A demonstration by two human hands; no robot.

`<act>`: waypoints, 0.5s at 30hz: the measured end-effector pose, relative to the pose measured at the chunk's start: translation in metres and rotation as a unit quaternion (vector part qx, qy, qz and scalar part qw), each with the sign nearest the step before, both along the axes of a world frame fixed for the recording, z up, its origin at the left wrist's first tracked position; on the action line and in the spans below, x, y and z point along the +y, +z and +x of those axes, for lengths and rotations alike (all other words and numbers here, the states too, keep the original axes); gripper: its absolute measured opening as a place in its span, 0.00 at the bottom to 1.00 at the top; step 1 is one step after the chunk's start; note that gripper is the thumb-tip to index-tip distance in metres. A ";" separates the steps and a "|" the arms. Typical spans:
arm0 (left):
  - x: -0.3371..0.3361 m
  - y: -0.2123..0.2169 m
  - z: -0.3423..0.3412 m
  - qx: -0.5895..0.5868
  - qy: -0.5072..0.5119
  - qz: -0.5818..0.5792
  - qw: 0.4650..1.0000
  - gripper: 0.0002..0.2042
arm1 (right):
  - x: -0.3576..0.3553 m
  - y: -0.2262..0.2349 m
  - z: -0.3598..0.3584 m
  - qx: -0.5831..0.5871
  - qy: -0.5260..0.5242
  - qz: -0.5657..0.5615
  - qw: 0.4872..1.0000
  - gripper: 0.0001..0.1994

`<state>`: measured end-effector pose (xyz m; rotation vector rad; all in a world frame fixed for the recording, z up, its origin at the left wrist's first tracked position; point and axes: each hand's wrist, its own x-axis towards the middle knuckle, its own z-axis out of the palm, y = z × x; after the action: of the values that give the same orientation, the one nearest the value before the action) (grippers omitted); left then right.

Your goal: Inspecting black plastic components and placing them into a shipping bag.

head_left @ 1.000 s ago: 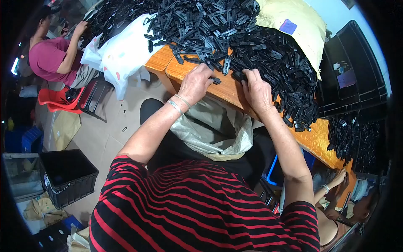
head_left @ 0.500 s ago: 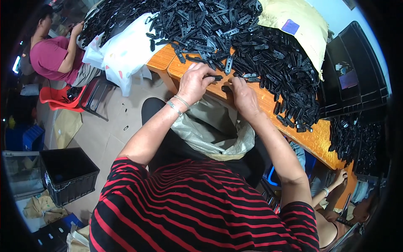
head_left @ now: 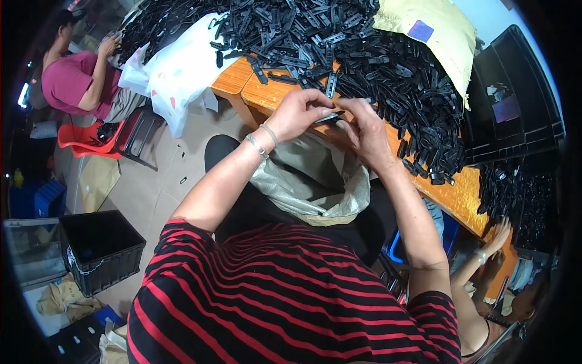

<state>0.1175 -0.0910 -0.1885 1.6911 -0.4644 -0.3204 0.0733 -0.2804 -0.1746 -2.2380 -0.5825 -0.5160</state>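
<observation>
Over the near edge of the wooden table [head_left: 273, 91], my two hands meet at a small, long black plastic piece [head_left: 330, 117]. My left hand [head_left: 296, 115] pinches its left end between thumb and fingers. At its other end, the fingers of my right hand [head_left: 371, 132] close on it. They partly hide the piece. Just beyond my hands lies a loose heap of long slotted black pieces [head_left: 291, 36]. Another heap of darker black pieces [head_left: 406, 91] spreads to the right. Below my hands, a woven sack [head_left: 273, 185] gapes in my lap.
A pale yellow sack [head_left: 436, 36] and a black bin [head_left: 515, 103] stand at the far right. White plastic sheeting [head_left: 182, 67] hangs at the left. A black crate [head_left: 100, 255] is on the floor. One co-worker [head_left: 76, 85] sits left, another's hand [head_left: 500, 236] is lower right.
My hands have come together on one black piece; before, they were apart with a dark piece at each. The co-worker's hand at lower right has risen and spread its fingers.
</observation>
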 end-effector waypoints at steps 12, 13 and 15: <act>-0.018 -0.010 0.013 0.034 0.083 0.018 0.996 0.06 | -0.006 -0.021 0.012 0.337 -0.091 0.219 0.911 0.07; -0.020 -0.015 0.015 -0.003 0.092 0.046 0.995 0.05 | -0.005 -0.021 0.012 0.337 -0.089 0.219 0.912 0.07; -0.018 -0.025 0.019 -0.012 0.097 0.057 0.994 0.05 | -0.003 -0.021 0.013 0.348 -0.095 0.207 0.909 0.08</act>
<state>0.1360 -0.1094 -0.2135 1.8364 -0.3012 -0.1872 0.0863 -0.2831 -0.1954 -1.8891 0.1132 0.0887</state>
